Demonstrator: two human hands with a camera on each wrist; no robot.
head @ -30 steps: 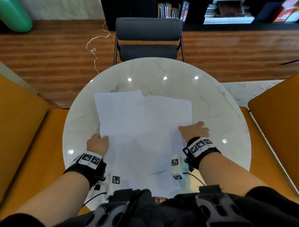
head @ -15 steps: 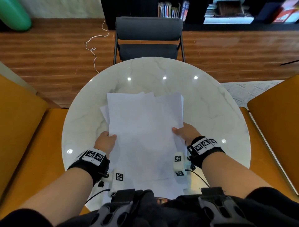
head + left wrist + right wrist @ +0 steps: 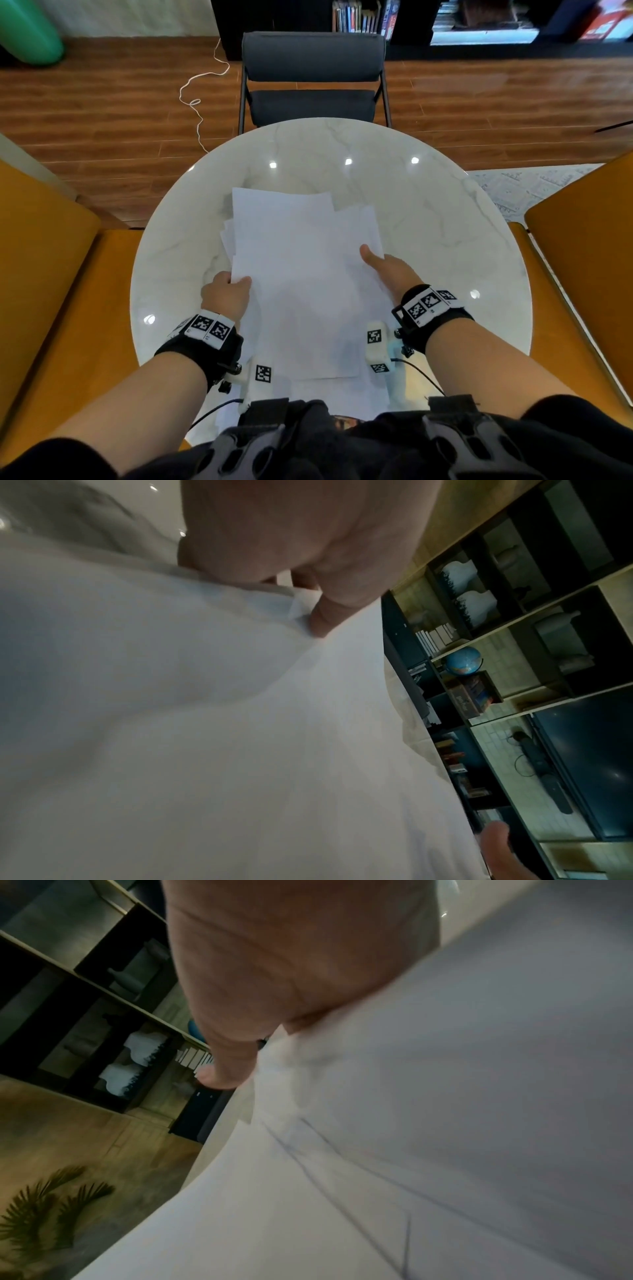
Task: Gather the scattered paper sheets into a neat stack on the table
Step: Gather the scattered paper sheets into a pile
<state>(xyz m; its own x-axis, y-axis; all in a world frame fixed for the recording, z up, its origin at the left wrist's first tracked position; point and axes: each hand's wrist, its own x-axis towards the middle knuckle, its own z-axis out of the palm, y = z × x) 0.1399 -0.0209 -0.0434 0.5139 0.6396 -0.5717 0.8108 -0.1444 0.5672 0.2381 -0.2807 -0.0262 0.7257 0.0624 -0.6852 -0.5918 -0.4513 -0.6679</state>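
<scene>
**Inspector A:** Change since the earlier frames: the paper sheets (image 3: pixel 301 281), previously fanned wide across the table (image 3: pixel 445 219), are now drawn into a narrower, overlapping pile, and both hands have come inward with them.

**Inspector B:** Left side first?

**Inspector A:** The left hand (image 3: pixel 224 294) grips the pile's left edge, thumb on top and fingers curled beneath. The left wrist view confirms it: the thumb presses the top sheet while the edge bends upward at the pinch.

**Inspector B:** Alignment of the pile?

**Inspector A:** Not square. Stray corners project at the left edge above the left hand, and the far edge is stepped, one sheet standing further out than its neighbour. The near end overhangs toward the person's body.

**Inspector B:** Right side?

**Inspector A:** The right hand (image 3: pixel 387 270) holds the pile's right edge, thumb laid on top and pointing inward. Its fingers pass beneath the paper; their exact curl cannot be told. The right wrist view shows the sheets buckled against the palm.

**Inspector B:** Surroundings?

**Inspector A:** A dark chair (image 3: pixel 313 78) stands at the table's far side.
</scene>
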